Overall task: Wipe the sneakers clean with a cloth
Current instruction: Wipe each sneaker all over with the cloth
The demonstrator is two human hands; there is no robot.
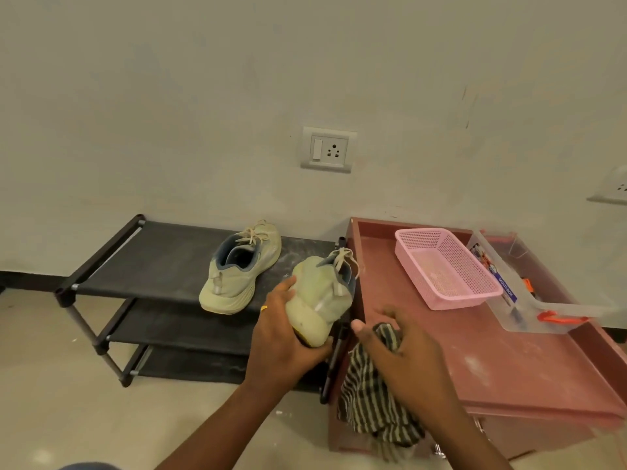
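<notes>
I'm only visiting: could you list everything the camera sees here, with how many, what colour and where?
sneakers: two, pale greenish beige; the sneaker on the rack sits on the top shelf, the held sneaker is lifted at the rack's right end
cloth: one, dark and pale stripes, hanging in front of the cabinet
shoe rack: one, black, three shelves, against the wall
cabinet: one, reddish brown, right of the rack
basket: one, pink, on the cabinet
plastic box: one, clear with orange clips, beside the basket
wall socket: one, white, above the rack
hands: two; left hand grips the held sneaker, right hand holds the cloth
</notes>
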